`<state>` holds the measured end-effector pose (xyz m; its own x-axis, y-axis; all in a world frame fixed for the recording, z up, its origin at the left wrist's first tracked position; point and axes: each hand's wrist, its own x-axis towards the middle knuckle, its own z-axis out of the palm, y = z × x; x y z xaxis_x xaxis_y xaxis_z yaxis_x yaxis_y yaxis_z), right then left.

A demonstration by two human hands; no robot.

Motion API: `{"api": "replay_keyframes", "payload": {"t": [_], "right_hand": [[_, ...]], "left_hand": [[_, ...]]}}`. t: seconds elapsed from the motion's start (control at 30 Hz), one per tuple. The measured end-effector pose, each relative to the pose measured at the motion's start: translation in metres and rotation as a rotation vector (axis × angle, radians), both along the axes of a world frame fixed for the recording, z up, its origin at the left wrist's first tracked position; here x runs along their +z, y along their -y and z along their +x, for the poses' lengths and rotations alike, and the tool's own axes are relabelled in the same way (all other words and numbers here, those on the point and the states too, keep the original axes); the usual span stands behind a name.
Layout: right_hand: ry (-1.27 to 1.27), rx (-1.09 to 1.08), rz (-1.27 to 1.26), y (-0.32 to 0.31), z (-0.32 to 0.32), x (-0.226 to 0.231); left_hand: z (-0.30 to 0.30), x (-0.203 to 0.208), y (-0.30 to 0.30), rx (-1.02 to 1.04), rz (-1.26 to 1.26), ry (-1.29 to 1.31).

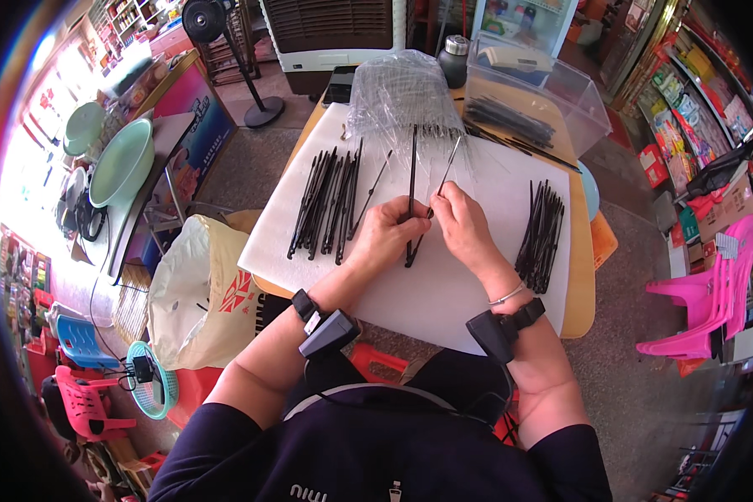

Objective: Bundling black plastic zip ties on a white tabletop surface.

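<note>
At the middle of the white foam sheet (376, 305), my left hand (386, 230) is closed on a long thin black rod (412, 171) that points away from me. My right hand (463, 222), its fingertips pinched together, grips a thinner dark rod (451, 159) that slants up to the right. The fingertips of both hands almost meet, and the small part between them is hidden. Left of my hands lies a row of black rods (325, 201) with small knobs, and a single thin rod (371, 194) rests nearer. A bundle of similar rods (542, 238) lies at the right.
Clear plastic wrap (400, 88) covers more rods at the far side. Behind it stand a dark flask (454, 60) and a clear plastic bin (577, 105) holding dark rods. A cream sack (188, 289) sits left of the table, and pink chairs (707, 293) stand at the right.
</note>
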<state>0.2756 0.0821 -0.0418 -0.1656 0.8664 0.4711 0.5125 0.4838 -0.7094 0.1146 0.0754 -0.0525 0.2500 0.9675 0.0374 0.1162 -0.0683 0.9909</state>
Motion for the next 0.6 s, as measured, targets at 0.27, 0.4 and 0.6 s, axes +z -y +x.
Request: {"api": "replay_keyframes", "payload": {"t": [0.27,0.4,0.6], "right_hand": [[-0.111,-0.146,-0.186,-0.004,-0.013,-0.003],[-0.032,-0.236,0.041,0.014,-0.026,0.018],[0.048,-0.492,-0.183,0.022,0.05,0.041]], "left_hand": [[-0.001,-0.005,-0.002,-0.005,0.13,-0.074],[-0.004,0.006,0.011,-0.052,0.182,-0.397],[-0.016,0.033,0.031,-0.13,0.394,-0.232]]}}
